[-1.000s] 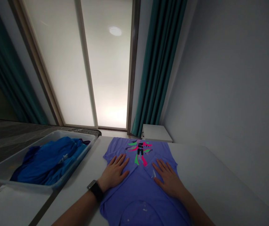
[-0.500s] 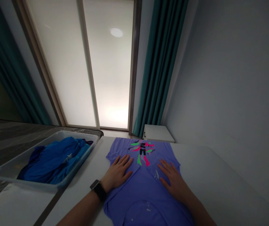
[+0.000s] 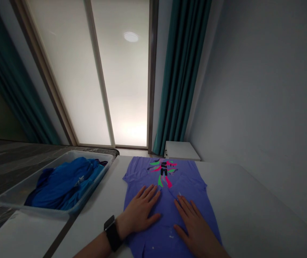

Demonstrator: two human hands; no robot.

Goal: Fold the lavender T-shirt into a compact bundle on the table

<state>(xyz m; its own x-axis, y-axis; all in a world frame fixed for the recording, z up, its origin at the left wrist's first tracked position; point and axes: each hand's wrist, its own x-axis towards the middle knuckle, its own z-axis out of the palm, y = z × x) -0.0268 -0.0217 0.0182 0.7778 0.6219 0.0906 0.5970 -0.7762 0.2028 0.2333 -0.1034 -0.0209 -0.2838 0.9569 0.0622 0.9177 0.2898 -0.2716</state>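
A purple T-shirt [image 3: 166,211] lies spread on the white table, with a pink, green and black print near its far end. Flat on its left half rests my left hand [image 3: 140,208], fingers stretched forward; a black watch is on that wrist. My right hand [image 3: 193,222] lies on the shirt's right half, its fingers also extended and pointing toward the print. Neither hand grips the cloth. The shirt's near end runs out of the bottom of the view.
To the left stands a clear plastic bin [image 3: 43,214] holding blue clothing [image 3: 64,182]. The white table [image 3: 250,208] reaches toward the wall on the right. Beyond its far edge are a white cabinet [image 3: 181,150], a teal curtain [image 3: 183,79] and frosted sliding doors [image 3: 123,89].
Both hands have slid nearer to me over the shirt, and the gap between them has narrowed. Creases around the shirt's middle have smoothed out, and its near part has shifted toward me.
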